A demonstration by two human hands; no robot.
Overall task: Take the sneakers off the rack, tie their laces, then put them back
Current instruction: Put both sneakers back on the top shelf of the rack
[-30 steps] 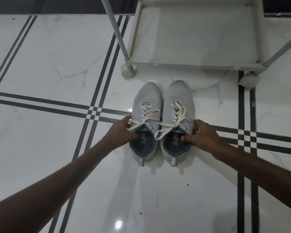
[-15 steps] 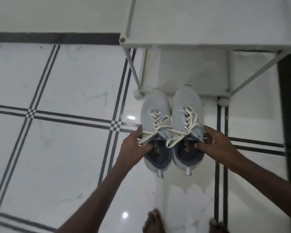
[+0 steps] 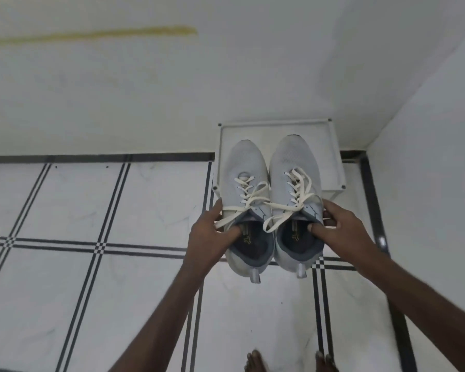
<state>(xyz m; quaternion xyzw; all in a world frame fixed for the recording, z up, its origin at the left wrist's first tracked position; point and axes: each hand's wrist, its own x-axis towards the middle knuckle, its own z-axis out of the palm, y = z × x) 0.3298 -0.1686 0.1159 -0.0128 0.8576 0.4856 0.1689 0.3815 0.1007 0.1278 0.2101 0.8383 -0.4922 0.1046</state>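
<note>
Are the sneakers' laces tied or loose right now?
Tied, as far as shows: each sneaker, left and right, carries a bow of cream laces with loops and ends draped over its collar. How tight the knots are, cannot tell.

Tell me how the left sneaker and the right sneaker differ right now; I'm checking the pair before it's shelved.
The left sneaker sits nearer the camera; the right sneaker reaches further over the rack. The left hand holds the left sneaker, the right hand the right sneaker, thumbs inside. A lace from the right sneaker crosses toward the left sneaker. Both are pale grey with cream laces.
</note>
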